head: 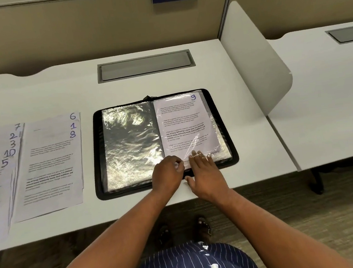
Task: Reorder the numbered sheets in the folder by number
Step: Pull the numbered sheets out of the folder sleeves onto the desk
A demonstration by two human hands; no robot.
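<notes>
Head view shows our left hand (168,173) pinching the sleeve (194,144) by its near edge, while our right hand (205,174) lies flat-fingered on sheet 9 (178,120) (probably to slide it). The folder (98,153) lies open just beyond, and loose sheets (52,166) wait far left on the surface (167,85).

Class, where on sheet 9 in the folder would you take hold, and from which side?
Probably its near bottom edge, coming from the desk's front. Sheet 9 lies flat in a plastic sleeve, and the right hand's fingers seem slipped under the plastic there, so that end looks open.
</notes>
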